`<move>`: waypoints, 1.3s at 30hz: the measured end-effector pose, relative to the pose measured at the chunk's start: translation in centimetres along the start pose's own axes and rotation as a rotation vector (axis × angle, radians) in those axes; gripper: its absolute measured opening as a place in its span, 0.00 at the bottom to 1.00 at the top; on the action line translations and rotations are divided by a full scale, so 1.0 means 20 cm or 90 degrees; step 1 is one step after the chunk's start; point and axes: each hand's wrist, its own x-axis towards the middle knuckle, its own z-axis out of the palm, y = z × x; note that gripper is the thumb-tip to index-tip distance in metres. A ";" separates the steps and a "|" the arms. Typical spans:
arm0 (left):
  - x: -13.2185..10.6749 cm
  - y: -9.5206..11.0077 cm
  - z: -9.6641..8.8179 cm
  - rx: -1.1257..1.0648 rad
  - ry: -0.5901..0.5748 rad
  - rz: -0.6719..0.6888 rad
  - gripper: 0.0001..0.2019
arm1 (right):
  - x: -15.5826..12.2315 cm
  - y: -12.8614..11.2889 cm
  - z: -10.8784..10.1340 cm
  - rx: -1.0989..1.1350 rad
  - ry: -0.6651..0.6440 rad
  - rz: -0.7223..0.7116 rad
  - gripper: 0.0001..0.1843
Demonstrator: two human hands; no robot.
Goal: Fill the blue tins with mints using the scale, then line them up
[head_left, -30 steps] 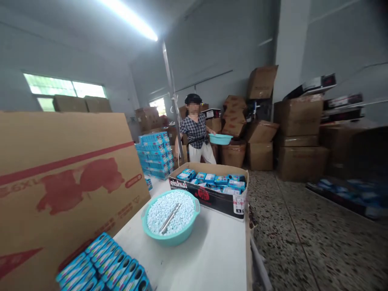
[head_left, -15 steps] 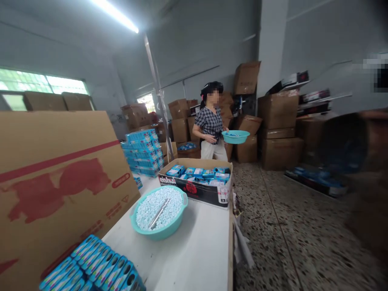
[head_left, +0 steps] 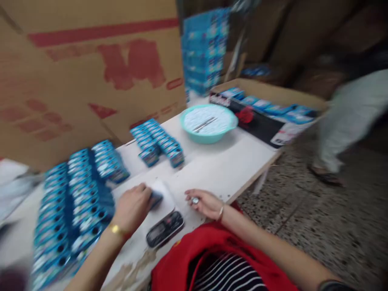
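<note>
There is just one camera. It sits on the person's head and looks forward and down. It is close to the worktop (head_left: 218, 169), so the left hand (head_left: 131, 208) and the right hand (head_left: 204, 202) show low in the middle, with the person's red top (head_left: 194, 250) right under them. The view leans, so the worktop's edge runs up to the right. A big cardboard box (head_left: 91, 68) fills the top left, and the floor (head_left: 303, 210) fills the right. Everything looks blurry.

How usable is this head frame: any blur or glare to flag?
Head view: heavy motion blur, worst on the blue boxes at left and the person's legs at right; the left hand, right hand and teal basin are recognisable; lighting even, no glare.
</note>
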 end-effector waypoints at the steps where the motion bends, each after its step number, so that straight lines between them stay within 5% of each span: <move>1: -0.05 0.00 -0.02 0.043 -0.048 -0.010 0.09 | 0.01 0.02 -0.02 0.018 -0.008 0.011 0.04; 4: -0.08 0.02 -0.07 0.125 -0.114 0.002 0.09 | 0.00 0.05 -0.06 0.046 -0.023 0.028 0.04; 11: -0.23 -0.11 -0.16 -0.061 0.088 -0.072 0.18 | -0.05 0.07 -0.11 0.009 -0.011 0.032 0.08; 20: -0.54 -0.21 -0.05 -0.246 0.138 -0.228 0.14 | -0.04 0.08 -0.08 -0.118 -0.054 0.036 0.11; 26: -0.61 -0.23 0.01 -0.312 0.157 -0.297 0.13 | -0.01 -0.04 0.05 -0.242 -0.073 -0.045 0.13; 35: -0.60 -0.20 0.08 -0.338 0.159 -0.261 0.16 | 0.07 -0.20 0.41 -0.477 -0.198 -0.190 0.06; 39: -0.57 -0.18 0.10 -0.329 0.160 -0.226 0.16 | 0.13 -0.20 0.52 -0.729 -0.206 -0.277 0.03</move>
